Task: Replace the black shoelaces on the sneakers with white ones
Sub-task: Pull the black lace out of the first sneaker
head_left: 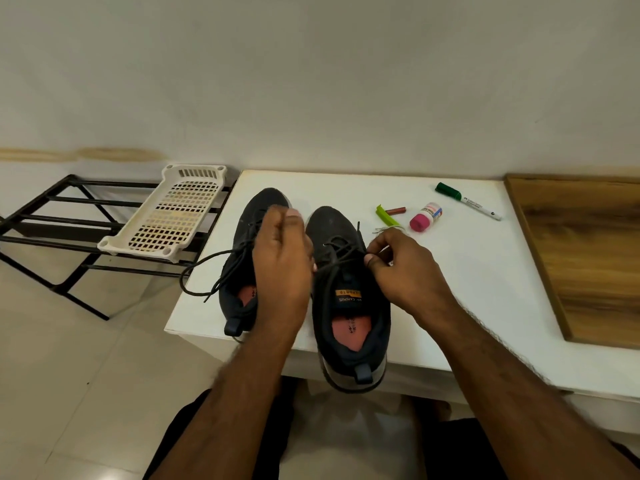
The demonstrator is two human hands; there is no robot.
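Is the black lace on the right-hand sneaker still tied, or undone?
Undone. The black lace shows no bow; it runs loose across the right-hand sneaker, and the right hand pinches a strand of it.

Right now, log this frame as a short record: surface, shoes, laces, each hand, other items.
surface: white table
shoes: two dark sneakers, side by side
laces: black shoelaces still threaded; one trails off the table edge
left hand: raised between the shoes
right hand: pinching a lace
other items: green marker, pink-capped bottle
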